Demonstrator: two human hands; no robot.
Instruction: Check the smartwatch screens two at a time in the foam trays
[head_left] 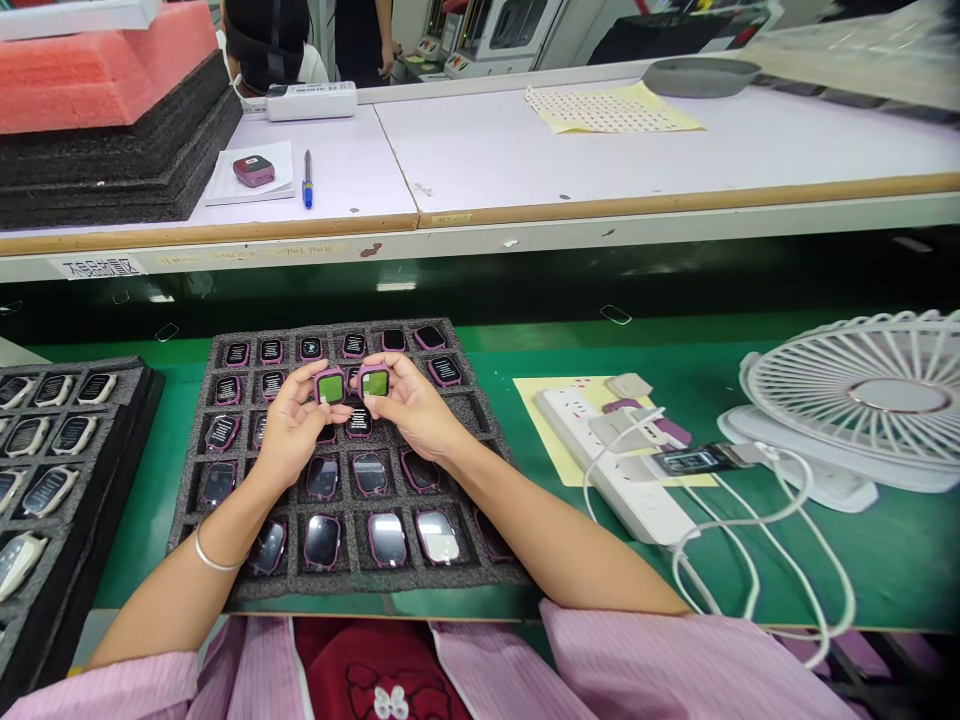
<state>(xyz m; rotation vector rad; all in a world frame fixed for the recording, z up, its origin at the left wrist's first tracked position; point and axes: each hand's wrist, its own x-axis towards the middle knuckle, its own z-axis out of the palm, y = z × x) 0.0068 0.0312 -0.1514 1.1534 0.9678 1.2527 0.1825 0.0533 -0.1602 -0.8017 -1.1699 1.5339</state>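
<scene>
My left hand (pixel 292 425) grips a small purple watch body with a lit green screen (pixel 330 386). My right hand (pixel 409 400) grips a second purple watch body (pixel 374 381), its screen also green. Both hands hover side by side over a dark foam tray (pixel 191 490) on the green belt. The tray's pockets hold several purple watch bodies (pixel 388 537), some face up, some showing labelled backs. A thin bracelet circles my left wrist (pixel 212 557).
A second foam tray (pixel 127 400) with white watch bodies lies at the left. A white power strip (pixel 637 490) with cables, a yellow sheet (pixel 555 440) and a white fan (pixel 862 400) sit to the right. The shelf behind carries stacked foam (pixel 112 130), a pen (pixel 307 178) and a person standing beyond.
</scene>
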